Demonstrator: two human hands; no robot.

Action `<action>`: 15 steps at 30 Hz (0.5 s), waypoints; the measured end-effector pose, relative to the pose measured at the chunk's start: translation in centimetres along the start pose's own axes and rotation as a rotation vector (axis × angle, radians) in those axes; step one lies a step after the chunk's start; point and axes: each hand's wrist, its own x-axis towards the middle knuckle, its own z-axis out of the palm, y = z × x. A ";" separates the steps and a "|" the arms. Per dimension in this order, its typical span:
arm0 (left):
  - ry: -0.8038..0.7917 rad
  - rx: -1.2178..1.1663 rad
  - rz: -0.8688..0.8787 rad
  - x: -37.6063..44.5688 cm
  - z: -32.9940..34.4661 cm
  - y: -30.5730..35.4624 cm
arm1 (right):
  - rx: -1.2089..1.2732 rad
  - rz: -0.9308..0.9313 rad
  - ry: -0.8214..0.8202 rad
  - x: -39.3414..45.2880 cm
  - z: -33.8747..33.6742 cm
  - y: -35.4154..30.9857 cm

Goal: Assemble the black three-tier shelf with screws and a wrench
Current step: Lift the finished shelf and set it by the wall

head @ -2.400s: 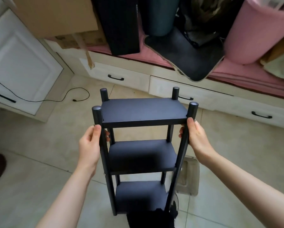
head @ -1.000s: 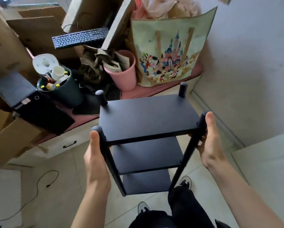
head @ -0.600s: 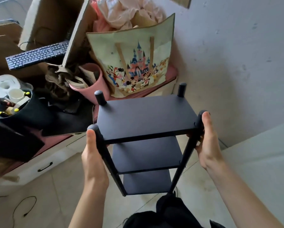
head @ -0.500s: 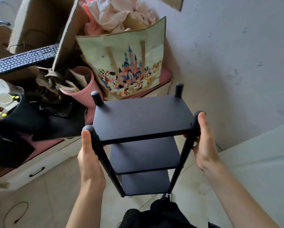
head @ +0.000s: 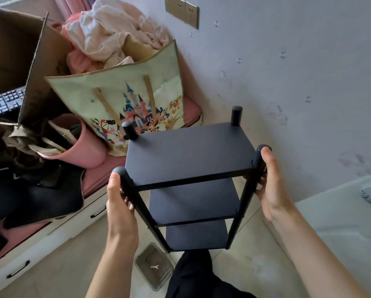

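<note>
I hold the black three-tier shelf [head: 188, 157] upright in the air above the tiled floor [head: 62, 265], all three boards fixed between its four posts; my left hand [head: 119, 208] is wrapped round the near left post and my right hand [head: 270, 186] round the near right post, thumbs lying up toward the post tops. Below it on the floor sits a clear tray [head: 143, 274] with a small wrench [head: 154, 267] inside; beyond the shelf's far edge a cartoon-castle bag [head: 124, 100] leans beside a pink bucket [head: 81, 151] near the wall [head: 287, 72].
</note>
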 end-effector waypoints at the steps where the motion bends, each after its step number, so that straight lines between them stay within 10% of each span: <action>1: -0.014 0.003 -0.011 0.9 0.7 0.0 | -0.009 0.011 0.010 1.0 -0.3 -0.2; 15: -0.195 0.172 -0.264 14.7 10.1 1.2 | -0.042 0.192 0.127 14.5 -2.3 -1.6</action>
